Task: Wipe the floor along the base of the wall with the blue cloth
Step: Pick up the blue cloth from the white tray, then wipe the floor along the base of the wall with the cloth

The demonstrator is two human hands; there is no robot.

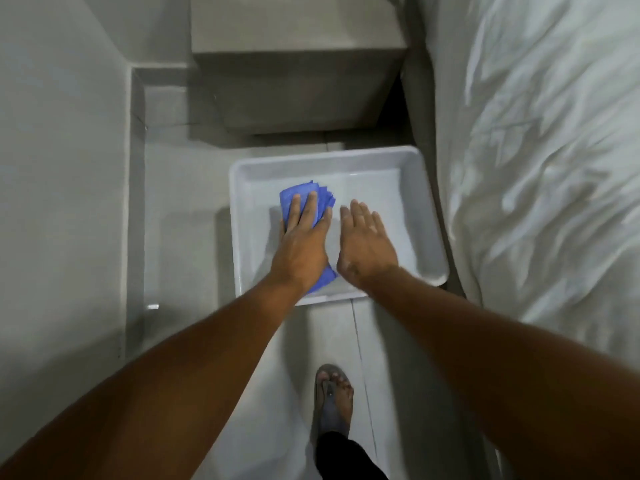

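Left hand (302,244) seemingly flat on blue cloth (304,197)

Bare forearms, no sleeves; grey flip-flop (331,403) on one foot, black trouser leg (346,457) above it.

the blue cloth (308,195) is folded into a layered pad, its stacked edges fanned at the far right corner. it lies flat in the left half of a shallow white plastic tray (420,188) that sits on the pale tiled floor (183,237). the left hand (303,240) covers its middle, so only the far end and a small near corner show. the wall (59,168) rises to the left, its base running alongside the tray, well apart from the cloth.
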